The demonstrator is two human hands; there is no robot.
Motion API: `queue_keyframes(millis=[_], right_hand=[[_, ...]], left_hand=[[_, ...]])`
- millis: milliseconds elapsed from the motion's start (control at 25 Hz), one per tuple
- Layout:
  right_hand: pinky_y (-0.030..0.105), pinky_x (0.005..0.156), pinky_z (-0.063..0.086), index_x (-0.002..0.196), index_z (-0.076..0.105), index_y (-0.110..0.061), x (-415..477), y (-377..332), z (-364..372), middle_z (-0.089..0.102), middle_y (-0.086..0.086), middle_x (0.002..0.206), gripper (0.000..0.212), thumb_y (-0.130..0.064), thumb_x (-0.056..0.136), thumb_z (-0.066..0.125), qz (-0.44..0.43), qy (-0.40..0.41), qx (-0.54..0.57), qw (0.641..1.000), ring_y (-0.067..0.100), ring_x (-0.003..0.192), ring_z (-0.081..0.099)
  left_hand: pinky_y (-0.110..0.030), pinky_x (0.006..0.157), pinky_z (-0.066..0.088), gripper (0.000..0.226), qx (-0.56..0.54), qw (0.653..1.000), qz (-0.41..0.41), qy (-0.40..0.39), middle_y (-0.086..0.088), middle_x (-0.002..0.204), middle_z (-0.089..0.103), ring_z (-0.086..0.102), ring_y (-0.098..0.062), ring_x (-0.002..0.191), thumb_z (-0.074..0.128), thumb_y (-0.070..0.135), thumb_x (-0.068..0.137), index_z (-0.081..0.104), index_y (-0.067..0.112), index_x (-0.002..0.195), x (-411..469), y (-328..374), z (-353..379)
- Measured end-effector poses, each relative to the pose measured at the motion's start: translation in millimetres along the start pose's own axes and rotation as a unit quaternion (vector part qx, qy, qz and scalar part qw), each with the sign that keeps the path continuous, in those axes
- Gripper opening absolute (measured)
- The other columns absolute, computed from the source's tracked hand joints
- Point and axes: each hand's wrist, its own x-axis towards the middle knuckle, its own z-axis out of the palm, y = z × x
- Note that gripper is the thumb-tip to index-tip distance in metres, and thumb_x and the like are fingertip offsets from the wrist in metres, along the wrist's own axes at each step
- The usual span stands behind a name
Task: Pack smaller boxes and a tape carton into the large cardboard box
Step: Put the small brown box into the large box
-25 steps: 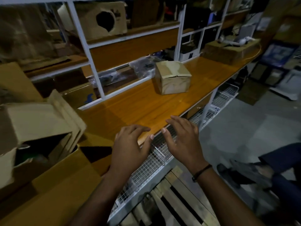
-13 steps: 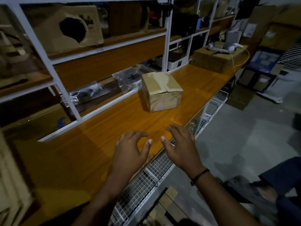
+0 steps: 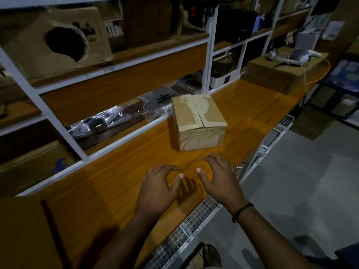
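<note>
Orange-brown wooden surface (image 3: pixel 108 191) stretches ahead, with both hands above its near edge. The left hand (image 3: pixel 157 189) and right hand (image 3: pixel 221 181) hover palm-down side by side, each grip spread with lightly bent fingers, holding nothing. A dark cord bracelet (image 3: pixel 241 210) circles the right wrist. Just beyond the fingertips, untouched, sits the small taped brown cardboard box (image 3: pixel 198 123), flaps closed. Behind it, clear plastic bags (image 3: pixel 101 123) lie under the white metal shelf frame (image 3: pixel 208 55). Farther right rests a larger brown carton (image 3: pixel 272 74).
</note>
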Motion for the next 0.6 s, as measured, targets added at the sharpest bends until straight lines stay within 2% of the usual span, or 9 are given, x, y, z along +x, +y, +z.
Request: queue_keyframes(millis=[120, 280, 440, 520, 600], right_hand=[[0.051, 0.107, 0.039, 0.136, 0.056, -0.025, 51.8, 31.2, -7.5, 0.049, -0.001, 0.146, 0.05, -0.055, 0.097, 0.049, 0.004, -0.002, 0.004, 1.0, 0.023, 0.136, 0.044], [0.052, 0.109, 0.037, 0.138, 0.053, -0.026, 100.6, 71.1, -10.4, 0.046, 0.0, 0.148, 0.044, -0.048, 0.1, 0.056, 0.022, -0.022, 0.0, 1.0, 0.024, 0.137, 0.04], [0.052, 0.111, 0.036, 0.144, 0.048, -0.02, 155.8, 105.3, -7.3, 0.04, 0.006, 0.153, 0.056, -0.047, 0.097, 0.06, 0.045, -0.072, -0.022, 0.996, 0.031, 0.14, 0.038], [0.054, 0.114, 0.034, 0.149, 0.043, -0.021, 185.9, 114.3, -3.3, 0.031, 0.009, 0.159, 0.061, -0.047, 0.096, 0.06, 0.053, -0.095, -0.035, 0.993, 0.035, 0.145, 0.03], [0.055, 0.115, 0.029, 0.151, 0.039, -0.021, 210.5, 118.9, 3.5, 0.023, 0.01, 0.163, 0.064, -0.045, 0.095, 0.06, 0.069, -0.112, -0.056, 0.99, 0.037, 0.148, 0.022]], left_hand=[[-0.044, 0.096, 0.051, 0.035, 0.02, 1.0, -0.02, -0.004, 0.016, 0.124, 0.067, 0.057, -0.011, 0.119, 0.053, 0.06, 0.097, 0.068, 0.037, 0.119, 47.9, 7.7, 20.6], [-0.042, 0.095, 0.052, 0.037, 0.014, 0.998, -0.055, -0.015, 0.014, 0.122, 0.068, 0.06, -0.011, 0.116, 0.054, 0.06, 0.094, 0.07, 0.035, 0.117, 100.6, 12.7, 49.2], [-0.03, 0.083, 0.05, 0.037, 0.037, 0.996, -0.077, -0.012, 0.003, 0.127, 0.063, 0.061, -0.017, 0.111, 0.064, 0.049, 0.095, 0.067, 0.029, 0.125, 149.2, 16.9, 70.9], [-0.029, 0.088, 0.048, 0.049, 0.025, 0.993, -0.113, -0.014, -0.006, 0.139, 0.055, 0.059, -0.024, 0.119, 0.067, 0.046, 0.094, 0.06, 0.023, 0.137, 176.4, 16.9, 78.7], [-0.035, 0.098, 0.048, 0.061, 0.009, 0.986, -0.161, -0.034, -0.012, 0.148, 0.046, 0.052, -0.029, 0.131, 0.068, 0.047, 0.094, 0.051, 0.021, 0.146, 200.9, 12.0, 87.6]])
